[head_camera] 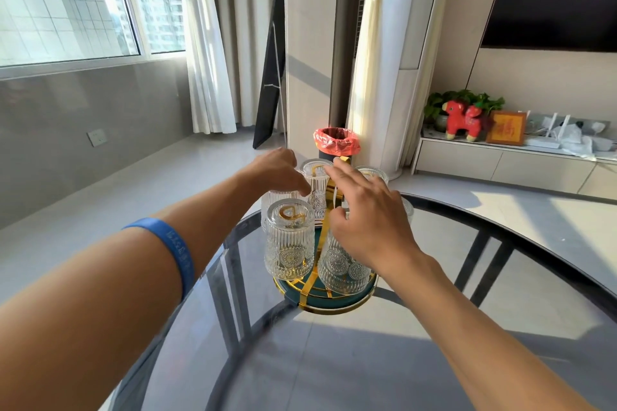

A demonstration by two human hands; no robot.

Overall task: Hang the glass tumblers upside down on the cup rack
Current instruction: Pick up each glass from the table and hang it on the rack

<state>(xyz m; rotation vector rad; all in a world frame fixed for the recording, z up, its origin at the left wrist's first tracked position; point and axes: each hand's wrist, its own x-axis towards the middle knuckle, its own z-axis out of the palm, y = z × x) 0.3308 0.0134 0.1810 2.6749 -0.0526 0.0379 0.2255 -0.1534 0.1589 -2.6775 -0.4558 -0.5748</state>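
Observation:
A cup rack (320,302) with a gold frame and a round teal base stands on the glass table (334,360). Several ribbed glass tumblers hang upside down on its prongs. One is at the near left (289,240) and another at the near right (340,267), partly behind my right wrist. A far tumbler (317,190) sits beside the gold stem. My left hand (275,170) curls its fingers against that far tumbler's left side. My right hand (370,223) hovers over the rack with fingers spread, its index finger on the far tumbler's upturned base. Another tumbler (375,173) shows behind my right hand.
A dark bin with a red liner (335,142) stands on the floor just past the table's far edge. A low white cabinet (500,163) with a red toy horse and a plant runs along the right wall. The rack stands near the table's far rim.

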